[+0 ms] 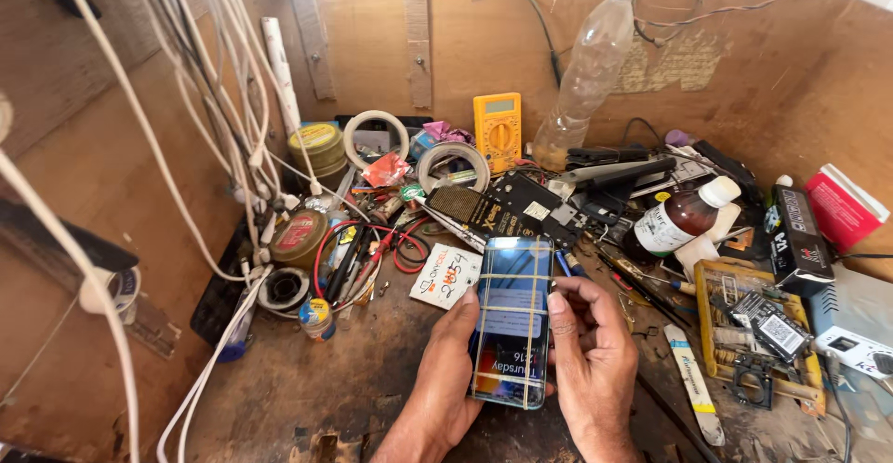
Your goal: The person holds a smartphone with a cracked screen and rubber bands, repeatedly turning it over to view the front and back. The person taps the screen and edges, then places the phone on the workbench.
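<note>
Both hands grip one smartphone (pixel 511 322) above the near part of the worktop (pixel 307 389). The left hand (pixel 445 379) cups the phone's left edge from below, fingers curled under it. The right hand (pixel 588 361) closes on the right edge, its thumb pressed against the side of the screen. The phone is lit, lies lengthwise away from the person, and is wrapped with thin rubber bands (pixel 513 310) crossing the glass in a grid.

Taking the phone as landmark: just beyond its top edge lies a dark circuit board (pixel 507 207), and touching distance to its upper left sits a white paper tag (pixel 446 276). Farther behind the phone a yellow multimeter (pixel 498 131) leans against the back wall, with a clear plastic bottle (pixel 586 77) tilted beside it and two rolls of tape (pixel 452 165) near it. To the phone's right stands a brown bottle with a white cap (pixel 684 216), lying tilted, then a black box (pixel 798 238) and a red box (pixel 843 207) farther right. Right of the phone, nearer the person, a yellow tray of small parts (pixel 753 333) rests on the worktop. Left of the phone are round tins (pixel 299 238) and a red wire loop (pixel 367 249); white cables (pixel 223 119) hang well to the left.
</note>
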`<action>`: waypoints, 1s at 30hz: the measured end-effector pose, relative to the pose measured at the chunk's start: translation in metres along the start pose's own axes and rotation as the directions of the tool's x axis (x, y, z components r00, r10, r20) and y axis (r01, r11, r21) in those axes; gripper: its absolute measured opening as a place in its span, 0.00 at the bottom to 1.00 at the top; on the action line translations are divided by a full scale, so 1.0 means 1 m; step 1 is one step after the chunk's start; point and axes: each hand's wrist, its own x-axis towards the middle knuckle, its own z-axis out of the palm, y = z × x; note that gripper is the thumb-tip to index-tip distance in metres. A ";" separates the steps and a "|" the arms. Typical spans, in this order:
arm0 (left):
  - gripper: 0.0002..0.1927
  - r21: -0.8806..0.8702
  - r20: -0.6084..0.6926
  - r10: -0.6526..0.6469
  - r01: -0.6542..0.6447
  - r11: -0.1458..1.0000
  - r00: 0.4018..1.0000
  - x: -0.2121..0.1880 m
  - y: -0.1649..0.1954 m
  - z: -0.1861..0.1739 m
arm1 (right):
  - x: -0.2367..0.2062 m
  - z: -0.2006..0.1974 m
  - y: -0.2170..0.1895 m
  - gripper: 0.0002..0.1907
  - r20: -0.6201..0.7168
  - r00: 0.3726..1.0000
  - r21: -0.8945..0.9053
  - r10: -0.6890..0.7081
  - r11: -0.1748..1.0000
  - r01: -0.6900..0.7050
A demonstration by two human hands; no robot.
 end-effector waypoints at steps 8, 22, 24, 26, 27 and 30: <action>0.27 0.032 -0.046 -0.047 0.048 0.998 0.998 0.002 0.006 -0.002 | 0.004 0.007 0.012 0.13 0.035 0.987 -0.012 -0.155 0.988 0.156; 0.33 -0.019 0.189 -0.101 0.106 0.994 0.977 -0.023 0.016 -0.007 | -0.006 -0.004 0.000 0.18 -0.082 0.994 0.271 0.067 0.962 -0.043; 0.35 0.000 0.186 -0.146 0.148 0.989 0.972 -0.029 0.018 -0.004 | 0.007 -0.024 -0.010 0.22 -0.055 0.998 0.345 0.013 0.939 0.007; 0.36 0.056 0.184 -0.185 0.178 0.982 0.965 -0.037 0.018 -0.002 | 0.015 -0.038 -0.017 0.26 0.099 0.991 0.396 0.094 0.910 -0.126; 0.37 0.086 0.192 -0.203 0.190 0.978 0.960 -0.038 0.018 0.001 | 0.019 -0.046 -0.021 0.28 0.171 0.978 0.413 0.122 0.892 -0.184; 0.37 0.153 0.315 -0.225 0.185 0.971 0.922 -0.049 0.019 0.005 | 0.022 -0.063 -0.034 0.32 0.324 0.919 0.328 0.226 0.884 -0.333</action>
